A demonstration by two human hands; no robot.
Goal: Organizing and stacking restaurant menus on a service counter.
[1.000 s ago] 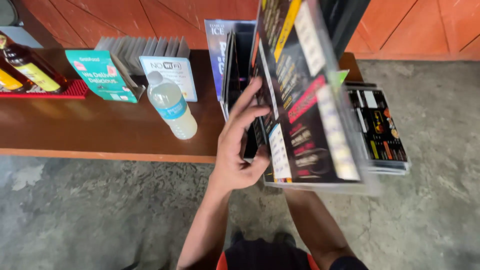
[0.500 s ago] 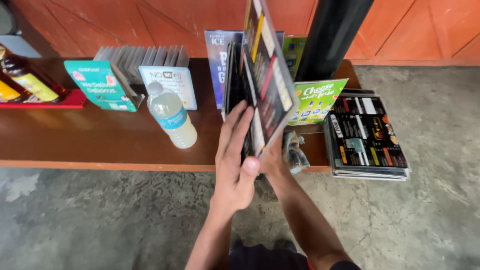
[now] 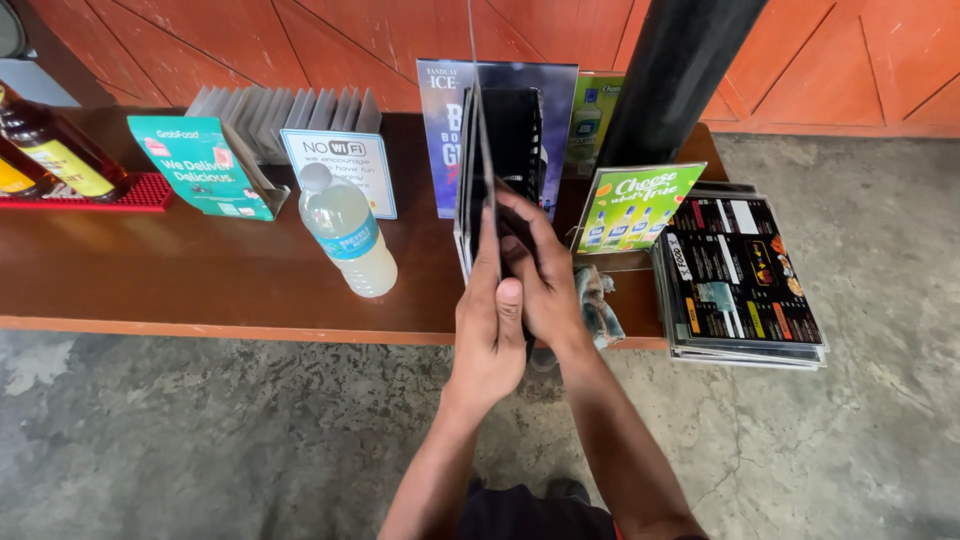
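I hold a stack of laminated menu cards [image 3: 478, 150] upright and edge-on between both palms, above the front of the brown wooden counter [image 3: 200, 285]. My left hand [image 3: 487, 330] presses flat on the stack's left face. My right hand [image 3: 540, 275] presses on its right face, fingers spread over the dark cover. A second pile of dark menus [image 3: 738, 280] lies flat at the counter's right end, overhanging the edge.
A clear plastic bottle with a blue label [image 3: 347, 232] stands left of my hands. Behind are small table signs [image 3: 338, 160], a teal stand [image 3: 200, 165], a green card [image 3: 630, 205], a poster [image 3: 445, 100], a black post [image 3: 675, 70], a grey cloth [image 3: 600, 300], and bottles on a red mat [image 3: 45, 150].
The menu stack has turned from facing me to edge-on and come down toward the counter. Both hands have closed flat onto its two faces.
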